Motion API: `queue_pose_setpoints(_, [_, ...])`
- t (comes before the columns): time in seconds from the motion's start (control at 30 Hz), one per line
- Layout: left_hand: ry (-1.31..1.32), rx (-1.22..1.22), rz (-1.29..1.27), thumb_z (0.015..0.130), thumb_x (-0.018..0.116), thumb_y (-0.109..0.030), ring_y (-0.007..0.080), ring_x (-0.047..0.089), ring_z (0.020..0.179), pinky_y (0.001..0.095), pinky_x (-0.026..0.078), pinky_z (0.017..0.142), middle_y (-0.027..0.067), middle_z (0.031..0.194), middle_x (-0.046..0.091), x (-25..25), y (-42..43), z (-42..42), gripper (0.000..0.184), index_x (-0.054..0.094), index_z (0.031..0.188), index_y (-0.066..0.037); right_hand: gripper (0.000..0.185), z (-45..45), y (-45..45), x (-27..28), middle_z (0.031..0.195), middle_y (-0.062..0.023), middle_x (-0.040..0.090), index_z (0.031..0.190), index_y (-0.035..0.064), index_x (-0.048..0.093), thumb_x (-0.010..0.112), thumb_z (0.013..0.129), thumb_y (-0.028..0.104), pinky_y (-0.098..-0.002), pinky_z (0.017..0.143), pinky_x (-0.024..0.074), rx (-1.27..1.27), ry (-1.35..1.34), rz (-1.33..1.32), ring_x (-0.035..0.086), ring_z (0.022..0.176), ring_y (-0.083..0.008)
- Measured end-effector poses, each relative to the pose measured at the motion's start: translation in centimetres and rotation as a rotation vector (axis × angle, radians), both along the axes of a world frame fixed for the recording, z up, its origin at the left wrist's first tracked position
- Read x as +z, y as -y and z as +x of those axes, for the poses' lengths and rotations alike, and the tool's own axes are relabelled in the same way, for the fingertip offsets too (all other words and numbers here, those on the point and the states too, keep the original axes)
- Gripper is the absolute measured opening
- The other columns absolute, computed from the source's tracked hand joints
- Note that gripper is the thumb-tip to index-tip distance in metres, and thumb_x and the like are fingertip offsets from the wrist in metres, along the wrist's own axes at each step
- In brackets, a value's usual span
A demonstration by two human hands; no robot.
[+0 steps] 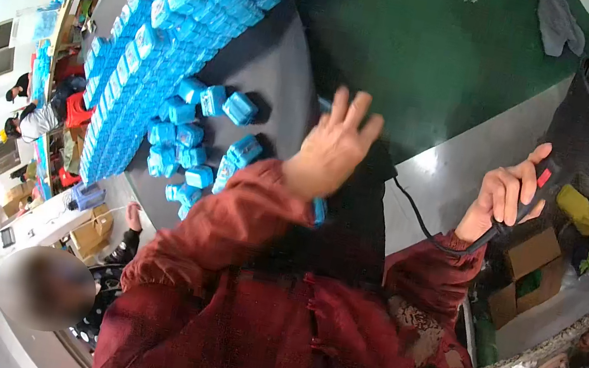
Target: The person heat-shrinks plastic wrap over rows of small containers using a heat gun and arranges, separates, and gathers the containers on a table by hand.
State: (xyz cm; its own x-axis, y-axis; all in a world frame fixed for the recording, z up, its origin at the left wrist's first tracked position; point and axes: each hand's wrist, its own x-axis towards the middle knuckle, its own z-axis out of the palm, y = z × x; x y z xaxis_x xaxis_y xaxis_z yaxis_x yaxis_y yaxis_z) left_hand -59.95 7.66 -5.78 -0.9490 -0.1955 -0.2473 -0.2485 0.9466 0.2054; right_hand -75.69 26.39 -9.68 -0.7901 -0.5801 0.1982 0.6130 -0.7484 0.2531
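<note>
My left hand [337, 144] is raised over the dark table edge, its fingers spread and pointing up, with no object visible in its grasp. My right hand [505, 194] is wrapped around the handle of a black heat gun [585, 109], whose metal nozzle points up and away at the right. A black cord [415, 213] runs from the handle past my right sleeve. Loose blue wrapped packs [240, 107] lie on the grey table [284, 64] to the left of my left hand. One blue pack [319, 210] shows partly beside my left sleeve.
Tall rows of stacked blue packs [131, 84] line the left of the table. Beyond is a green surface [442, 60] with a grey cloth [559, 26]. An open cardboard box [533, 258] stands in a bin at right. A person [106, 293] is at lower left; others are farther back.
</note>
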Motion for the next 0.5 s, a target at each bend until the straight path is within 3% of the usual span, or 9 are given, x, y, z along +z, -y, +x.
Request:
queue_pose_setpoints(0.03, [0.090, 0.038, -0.137, 0.069, 0.053, 0.003, 0.0456, 0.040, 0.111, 0.0462, 0.046, 0.082, 0.0217, 0.128, 0.027, -2.2, 0.2, 0.7, 0.055, 0.037, 0.120, -0.008, 0.065, -0.1, 0.0, 0.2, 0.069, -0.0040, 0.045, 0.134, -0.0030, 0.023, 0.054, 0.077, 0.006, -0.0216, 0.032, 0.0334, 0.001, 0.001, 0.015, 0.043, 0.038, -0.0108])
queue_pose_setpoints(0.1, [0.225, 0.037, -0.406, 0.069, 0.053, 0.000, 0.0437, 0.044, 0.106, 0.0457, 0.048, 0.075, 0.0224, 0.122, 0.034, -4.9, 1.2, 2.5, 0.050, 0.042, 0.117, -0.009, 0.066, -0.6, -0.4, 0.1, 0.069, -0.0040, 0.045, 0.134, -0.0030, 0.023, 0.055, 0.077, 0.007, -0.0216, 0.032, 0.0337, 0.010, -0.026, 0.033, 0.043, 0.038, -0.0108])
queue_pose_setpoints(0.13, [0.233, 0.043, -0.404, 0.069, 0.053, 0.000, 0.0437, 0.044, 0.106, 0.0457, 0.048, 0.075, 0.0224, 0.122, 0.034, -5.4, 2.2, 2.9, 0.050, 0.042, 0.117, -0.009, 0.066, -0.7, -0.6, 0.0, 0.070, -0.0040, 0.045, 0.134, -0.0031, 0.023, 0.055, 0.077, 0.007, -0.0216, 0.032, 0.0339, 0.018, -0.053, 0.047, 0.043, 0.038, -0.0107])
queue_pose_setpoints(0.2, [0.120, 0.081, -0.303, 0.066, 0.059, 0.000, 0.0420, 0.051, 0.088, 0.0421, 0.049, 0.061, 0.0230, 0.107, 0.046, -5.6, 4.7, 3.1, 0.035, 0.052, 0.100, -0.006, 0.067, -0.9, -0.7, -0.1, 0.070, -0.0041, 0.045, 0.134, -0.0032, 0.022, 0.055, 0.077, 0.009, -0.0216, 0.032, 0.0345, 0.033, -0.116, 0.062, 0.043, 0.038, -0.0106])
queue_pose_setpoints(0.3, [0.183, 0.044, -0.195, 0.066, 0.059, -0.001, 0.0380, 0.052, 0.084, 0.0407, 0.047, 0.063, 0.0202, 0.103, 0.050, -3.5, 6.0, 2.9, 0.040, 0.054, 0.105, -0.008, 0.069, -1.0, -0.9, -0.3, 0.073, -0.0055, 0.046, 0.136, -0.0016, 0.020, 0.055, 0.078, 0.011, -0.0223, 0.034, 0.0376, 0.049, -0.146, 0.047, 0.045, 0.041, -0.0115])
queue_pose_setpoints(0.37, [-0.375, 0.162, 0.482, 0.066, 0.059, -0.002, 0.0337, 0.052, 0.083, 0.0387, 0.046, 0.067, 0.0172, 0.102, 0.051, 2.0, 4.8, 3.1, 0.044, 0.054, 0.110, -0.008, 0.070, -0.7, -1.0, -0.6, 0.076, -0.0069, 0.046, 0.137, 0.0000, 0.017, 0.054, 0.079, 0.014, -0.0229, 0.035, 0.0407, 0.061, -0.165, 0.051, 0.047, 0.044, -0.0123])
queue_pose_setpoints(0.43, [-0.574, 0.280, 0.196, 0.066, 0.058, -0.002, 0.0318, 0.051, 0.084, 0.0364, 0.044, 0.070, 0.0150, 0.101, 0.051, 6.8, 4.7, 5.0, 0.048, 0.052, 0.114, -0.008, 0.070, -0.3, -0.9, -0.9, 0.076, -0.0070, 0.046, 0.137, 0.0001, 0.016, 0.054, 0.079, 0.014, -0.0230, 0.036, 0.0408, 0.073, -0.173, 0.059, 0.047, 0.044, -0.0123])
queue_pose_setpoints(0.5, [-0.554, 0.534, -0.050, 0.066, 0.059, -0.003, 0.0318, 0.051, 0.088, 0.0378, 0.043, 0.075, 0.0158, 0.104, 0.051, 7.5, 6.2, 9.2, 0.048, 0.052, 0.113, -0.008, 0.070, -0.3, -1.2, -0.9, 0.077, -0.0072, 0.046, 0.137, 0.0002, 0.016, 0.053, 0.080, 0.015, -0.0232, 0.036, 0.0408, 0.088, -0.189, 0.081, 0.047, 0.044, -0.0123])
